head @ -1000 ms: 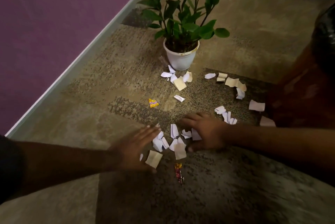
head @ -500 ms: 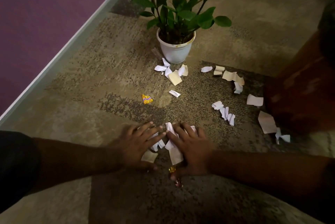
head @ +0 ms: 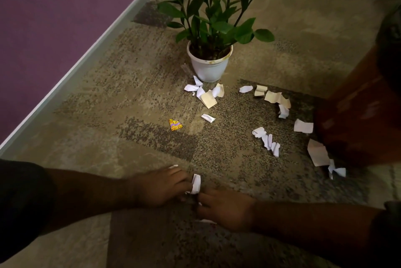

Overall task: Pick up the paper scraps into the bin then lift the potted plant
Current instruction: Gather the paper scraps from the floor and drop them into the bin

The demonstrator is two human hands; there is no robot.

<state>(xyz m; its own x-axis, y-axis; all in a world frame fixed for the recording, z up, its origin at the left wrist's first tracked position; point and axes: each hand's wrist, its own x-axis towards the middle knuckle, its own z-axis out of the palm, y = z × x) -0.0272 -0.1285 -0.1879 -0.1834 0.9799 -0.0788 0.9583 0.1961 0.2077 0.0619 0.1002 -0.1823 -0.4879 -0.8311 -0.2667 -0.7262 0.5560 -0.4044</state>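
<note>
My left hand (head: 161,187) and my right hand (head: 225,209) lie side by side on the carpet, fingers curled over a small heap of paper scraps. One white scrap (head: 196,183) pokes up between them; most of the heap is hidden under the hands. Several more white and cream scraps (head: 208,96) lie in front of the potted plant (head: 208,66), a white pot with green leaves. Other scraps (head: 269,140) and a bigger piece (head: 318,152) are scattered to the right. The brown bin (head: 358,111) stands at the right edge.
A yellow candy wrapper (head: 175,125) lies on the carpet left of centre. A purple wall with a pale baseboard (head: 71,72) runs diagonally along the left side. A second baseboard crosses the far top.
Both hands have drawn together and toward me, closing over the near scraps. The flat cream pieces and the red wrapper near them are now covered.
</note>
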